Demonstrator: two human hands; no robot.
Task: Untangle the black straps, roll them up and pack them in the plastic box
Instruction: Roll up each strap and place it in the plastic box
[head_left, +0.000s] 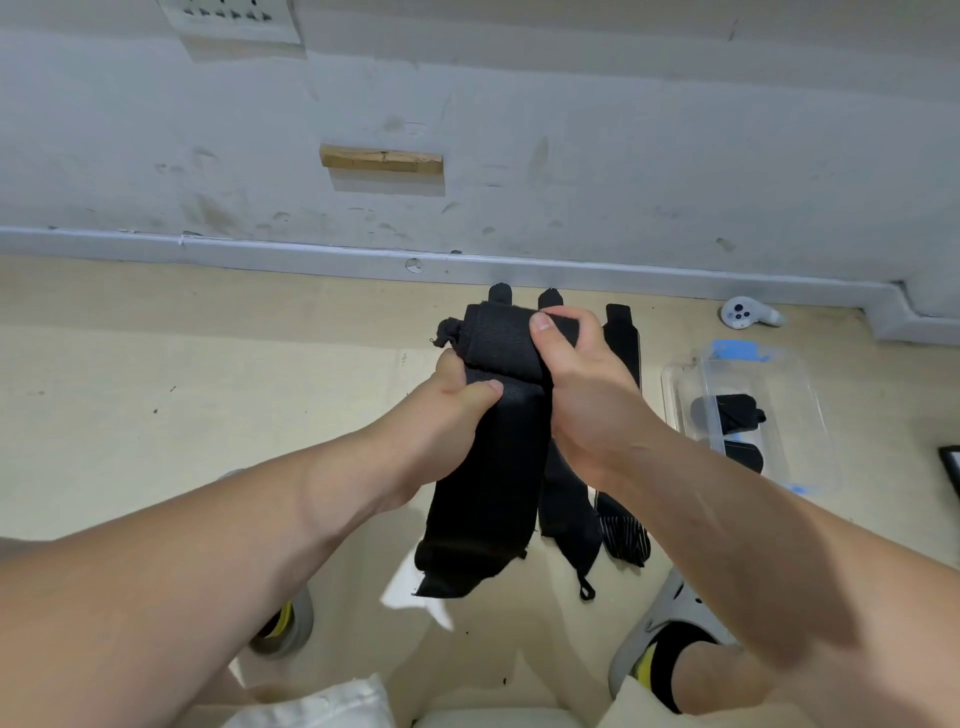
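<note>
A wide black fabric strap (483, 493) is held up above the pale beige floor (208, 389) by both hands, its upper end rolled into a thick bundle and its tail hanging straight down. The left hand (460, 400) grips the strap just below the roll, thumb pressed on the front and fingers curled behind. The right hand (582, 400) wraps around the roll itself, thumb on top. More flat black straps (566, 514) lie side by side on the floor beneath. To the right sits a clear plastic box (789, 395) holding rolled black bundles (727, 410) — near a white handheld controller (748, 312).
</note>
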